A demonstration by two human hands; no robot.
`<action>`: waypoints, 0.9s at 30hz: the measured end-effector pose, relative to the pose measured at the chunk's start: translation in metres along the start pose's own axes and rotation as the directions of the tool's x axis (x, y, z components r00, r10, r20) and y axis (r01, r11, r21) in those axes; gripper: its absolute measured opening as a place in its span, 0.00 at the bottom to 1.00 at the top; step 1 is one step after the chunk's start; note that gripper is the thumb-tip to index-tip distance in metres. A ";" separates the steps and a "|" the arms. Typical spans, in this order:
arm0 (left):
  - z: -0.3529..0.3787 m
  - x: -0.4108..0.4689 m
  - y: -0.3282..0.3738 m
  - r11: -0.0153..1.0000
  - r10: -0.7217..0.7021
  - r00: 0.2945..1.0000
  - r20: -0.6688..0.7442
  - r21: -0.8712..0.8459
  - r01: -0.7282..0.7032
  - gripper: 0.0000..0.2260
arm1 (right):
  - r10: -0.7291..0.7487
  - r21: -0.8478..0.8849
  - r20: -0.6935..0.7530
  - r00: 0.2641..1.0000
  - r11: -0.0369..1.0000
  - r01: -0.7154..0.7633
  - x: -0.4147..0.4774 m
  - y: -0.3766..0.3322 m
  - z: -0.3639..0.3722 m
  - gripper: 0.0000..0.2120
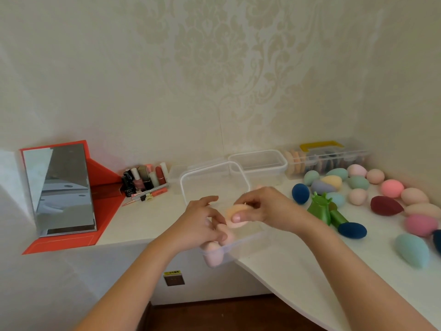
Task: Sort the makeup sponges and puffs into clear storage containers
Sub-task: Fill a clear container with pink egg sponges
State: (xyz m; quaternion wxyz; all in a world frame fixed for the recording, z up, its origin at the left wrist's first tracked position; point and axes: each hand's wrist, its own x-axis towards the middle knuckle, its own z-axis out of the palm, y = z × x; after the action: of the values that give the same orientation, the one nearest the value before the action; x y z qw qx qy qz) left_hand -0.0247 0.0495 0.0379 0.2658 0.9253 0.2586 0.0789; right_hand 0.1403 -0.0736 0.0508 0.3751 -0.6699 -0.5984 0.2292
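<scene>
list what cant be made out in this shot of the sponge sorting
Head view:
- near clear container: both hands cover its contents, so the pink sponges cannot be counted.
- left hand: its own fingers hide whether it grips a sponge.
- peach puff: partly under the thumb of the right hand.
- handled case: the puffs are blurred behind its walls.
- dark blue sponge at the right edge: cut off.
- cosmetic bottles: labels too small.

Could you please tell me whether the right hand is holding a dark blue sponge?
No, the right hand pinches a pale peach puff over the near clear container.
</scene>
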 end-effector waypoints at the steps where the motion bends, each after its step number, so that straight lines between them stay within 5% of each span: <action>1: 0.001 0.002 0.002 1.000 -0.002 1.000 0.000 0.018 0.002 0.11 | 0.002 -0.022 0.029 1.000 1.000 -0.001 -0.001 0.001 0.001 0.12; 7: 0.007 0.010 0.009 1.000 -0.007 1.000 0.000 0.019 0.007 0.13 | 0.109 -0.136 0.071 0.991 0.986 -0.099 -0.006 0.001 -0.001 0.19; 12: 0.012 0.017 0.016 1.000 0.010 1.000 -0.006 0.008 -0.010 0.12 | 0.109 -0.198 0.197 0.974 0.978 -0.070 -0.009 -0.002 -0.006 0.10; 19: 0.013 0.027 0.020 1.000 0.018 1.000 0.011 0.005 -0.018 0.14 | 0.222 -0.230 0.285 0.933 0.960 -0.159 -0.008 -0.004 -0.012 0.16; 27: 0.017 0.031 0.022 1.000 0.012 0.999 -0.042 -0.001 -0.012 0.08 | 0.221 -0.252 0.313 0.924 0.957 -0.144 0.003 -0.008 -0.008 0.10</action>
State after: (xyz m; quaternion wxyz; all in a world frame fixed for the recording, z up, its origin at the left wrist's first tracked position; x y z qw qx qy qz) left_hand 0.0167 0.0420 0.0353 0.2604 0.9248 0.2586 0.0998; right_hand 0.1418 -0.0725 0.0622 0.1660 -0.7116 -0.6104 0.3057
